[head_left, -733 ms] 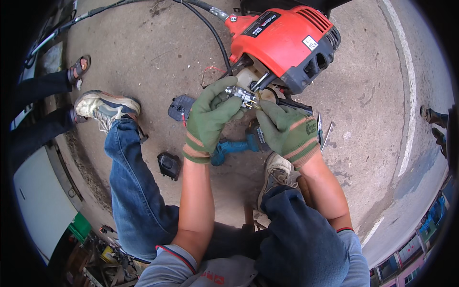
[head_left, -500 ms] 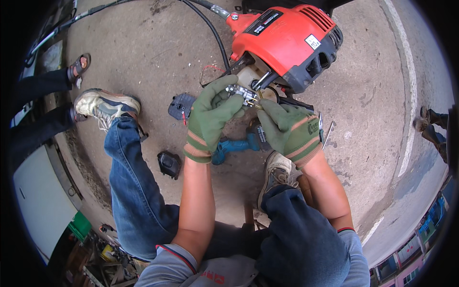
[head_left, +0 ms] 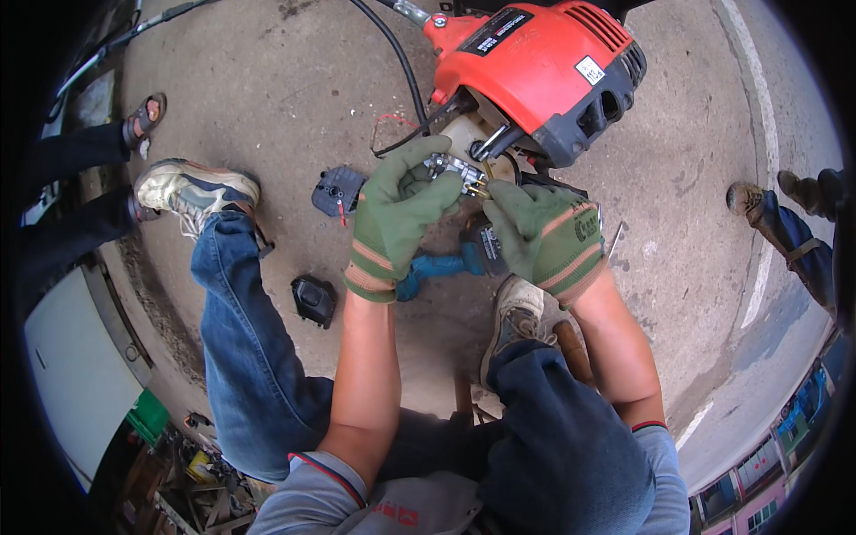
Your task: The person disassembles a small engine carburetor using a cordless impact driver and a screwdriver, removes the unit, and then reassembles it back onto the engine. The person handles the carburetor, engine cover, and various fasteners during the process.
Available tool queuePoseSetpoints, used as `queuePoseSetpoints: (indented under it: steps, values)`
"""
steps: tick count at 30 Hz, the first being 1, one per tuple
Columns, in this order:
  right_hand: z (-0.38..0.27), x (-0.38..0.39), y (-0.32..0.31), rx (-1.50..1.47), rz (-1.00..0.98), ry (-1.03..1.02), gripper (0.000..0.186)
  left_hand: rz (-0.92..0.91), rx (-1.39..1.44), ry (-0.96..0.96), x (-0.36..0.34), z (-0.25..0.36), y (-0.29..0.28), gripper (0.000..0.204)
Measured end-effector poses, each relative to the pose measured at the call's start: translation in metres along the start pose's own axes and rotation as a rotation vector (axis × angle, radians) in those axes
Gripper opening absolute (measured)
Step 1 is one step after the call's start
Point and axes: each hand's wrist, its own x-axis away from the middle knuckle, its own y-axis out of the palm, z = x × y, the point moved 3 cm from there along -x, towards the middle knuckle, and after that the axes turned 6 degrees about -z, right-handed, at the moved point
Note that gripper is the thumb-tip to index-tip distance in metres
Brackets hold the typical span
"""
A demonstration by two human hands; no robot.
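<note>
My left hand (head_left: 392, 214), in a green glove, grips a small silver carburetor (head_left: 456, 169) with brass-coloured nipples. Close against those nipples, my gloved right hand (head_left: 542, 236) has its fingertips pinched on a thin yellowish fuel hose (head_left: 489, 168); the gripped end is mostly hidden. Just beyond both hands lies a red and black brush-cutter engine (head_left: 535, 85), with its whitish fuel tank (head_left: 464, 135) underneath. Between my wrists, a teal cordless drill (head_left: 439, 267) rests on the ground, partly covered by the right glove.
Left of my left hand lie a dark grey plate (head_left: 337, 190) and a black cover (head_left: 314, 300). A black cable (head_left: 403, 67) runs from the engine. One person's sandalled foot (head_left: 145, 119) is at the left; another person's legs (head_left: 794, 241) show at the right.
The person at the right has stepped further into view. The engine sits slightly higher and further right in the picture. My hands keep their holds, the right one shifted slightly.
</note>
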Motion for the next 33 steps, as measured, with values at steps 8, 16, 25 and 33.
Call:
queuePoseSetpoints:
  steps: [8, 16, 25, 33]
  values:
    - [-0.001, -0.005, -0.002, 0.014, -0.101, -0.039, 0.014, 0.038, -0.029, 0.024, 0.002, 0.003, 0.008, 0.041]
    - [0.001, -0.011, 0.004, 0.104, -0.081, -0.123, 0.012, 0.054, -0.208, 0.021, 0.003, 0.005, 0.012, 0.039]
    - [0.0, -0.007, -0.017, -0.416, -0.193, 0.231, 0.04, 0.025, 0.077, 0.035, 0.004, -0.006, -0.006, 0.043]
    - [0.01, 0.002, -0.022, -0.263, -0.079, 0.135, 0.047, 0.008, 0.205, -0.014, 0.002, -0.009, -0.016, 0.046]
